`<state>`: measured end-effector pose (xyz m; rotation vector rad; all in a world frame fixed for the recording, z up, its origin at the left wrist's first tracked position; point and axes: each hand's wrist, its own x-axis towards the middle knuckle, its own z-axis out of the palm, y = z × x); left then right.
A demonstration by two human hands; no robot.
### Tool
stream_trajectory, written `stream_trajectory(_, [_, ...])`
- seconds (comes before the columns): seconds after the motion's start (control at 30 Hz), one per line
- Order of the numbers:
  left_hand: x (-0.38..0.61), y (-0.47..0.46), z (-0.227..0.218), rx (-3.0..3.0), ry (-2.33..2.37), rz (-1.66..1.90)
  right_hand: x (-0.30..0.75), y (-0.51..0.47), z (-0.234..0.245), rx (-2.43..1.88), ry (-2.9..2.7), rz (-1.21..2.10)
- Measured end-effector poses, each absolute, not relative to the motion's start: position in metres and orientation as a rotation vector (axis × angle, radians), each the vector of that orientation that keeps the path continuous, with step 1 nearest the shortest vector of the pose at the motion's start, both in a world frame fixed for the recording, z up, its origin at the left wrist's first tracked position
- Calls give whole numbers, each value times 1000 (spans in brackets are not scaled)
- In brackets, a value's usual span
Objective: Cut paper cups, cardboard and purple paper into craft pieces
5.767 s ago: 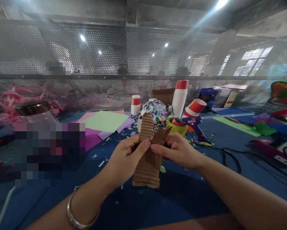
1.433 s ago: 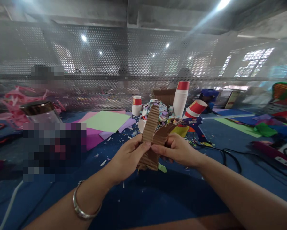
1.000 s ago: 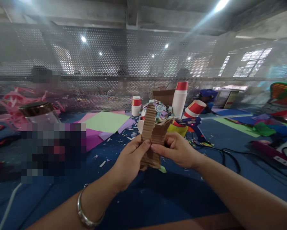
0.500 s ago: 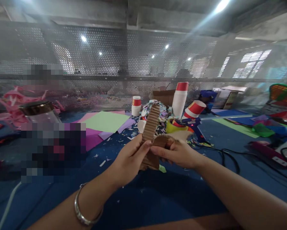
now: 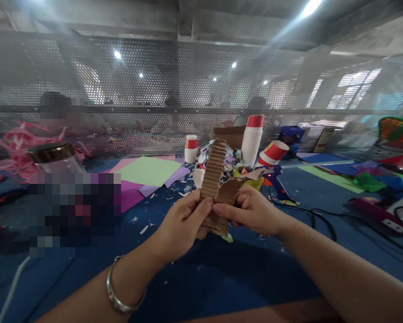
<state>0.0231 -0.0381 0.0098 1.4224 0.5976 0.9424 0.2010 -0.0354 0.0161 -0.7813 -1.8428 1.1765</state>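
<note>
A strip of brown corrugated cardboard (image 5: 214, 166) stands upright between my hands over the blue table, partly torn, with a ragged flap peeling off to the right. My left hand (image 5: 184, 222) is closed on its left side, thumb pressed on the ribbed face. Pinched in my right hand (image 5: 251, 211) is the torn flap (image 5: 229, 189), close to the left thumb. Both thumbs nearly meet at the tear. The cardboard's lower end shows below my fingers, and the fingers behind it are hidden.
Behind stand stacked paper cups (image 5: 251, 143), tilted cups (image 5: 272, 153) and a blue glue gun (image 5: 279, 181) with a black cable (image 5: 314, 220). Coloured paper sheets (image 5: 151, 170) lie left, near a clear jar (image 5: 56, 157). Paper scraps litter the blue table (image 5: 221, 278).
The torn flap has come further away from the strip, and its ragged end now points up and right. My hands have stayed almost in place.
</note>
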Motion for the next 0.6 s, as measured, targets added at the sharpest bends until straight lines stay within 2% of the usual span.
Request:
stream_trajectory(0.23, [34,-45,3,1129,739,977,200,-36,9,-690,-1897,958])
stream_trajectory(0.33, [33,-41,2,1200,776,988,200,-32,6,-720,-1915,860])
stream_trajectory(0.47, [25,-35,4,1476,719,1023,201,-31,6,-795,-1946,923])
stream_trajectory(0.6, [17,-32,12,1434,695,918,200,-34,7,-889,-1932,995])
